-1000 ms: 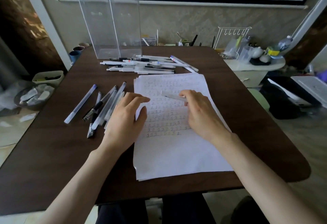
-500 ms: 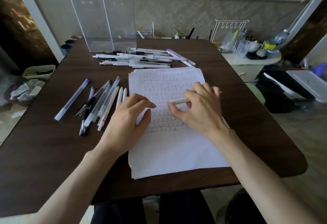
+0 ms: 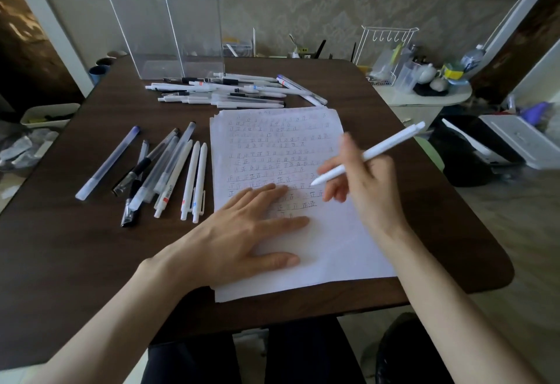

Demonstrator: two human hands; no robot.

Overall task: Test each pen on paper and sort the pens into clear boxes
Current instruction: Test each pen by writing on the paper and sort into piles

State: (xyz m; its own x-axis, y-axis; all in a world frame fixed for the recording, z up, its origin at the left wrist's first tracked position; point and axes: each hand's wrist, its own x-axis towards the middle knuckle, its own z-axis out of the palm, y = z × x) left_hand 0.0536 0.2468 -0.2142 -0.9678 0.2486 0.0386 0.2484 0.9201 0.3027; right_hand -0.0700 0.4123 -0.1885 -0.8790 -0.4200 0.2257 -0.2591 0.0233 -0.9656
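Roughly ten pens (image 3: 157, 171) lie side by side at the left of the dark table (image 3: 60, 262), just beside the paper's left edge, none of them in a box. Behind them, at the far edge, two tall clear boxes (image 3: 169, 19) stand upright & touching; they look empty, though glare makes that hard to confirm. A far pile (image 3: 236, 92) of more pens lies in front of the boxes, betw. them & the top of the sheet. Next, the left hand (image 3: 239, 232) lies flat on the paper (image 3: 303, 265), fingers straight, gripping nothing, just pinning it down. It's a thin stack: upper part filled w/ rows of test marks, lower part blank. Right of that, the white pen (image 3: 372, 153) slants w/ its tip down-left over the last full rows; can't tell if the tip touches. The right hand (image 3: 363, 183), blurred, has its fingers curled round that pen. Judgement: the step in hand is testing this pen, and sorting has prob. barely begun. The next move calls for the tip on a bare patch by the last marks and a short stroke while the flat hand steadies the sheet, then an ink check & a box choice. Which pile is tested vs. untested can't be told.
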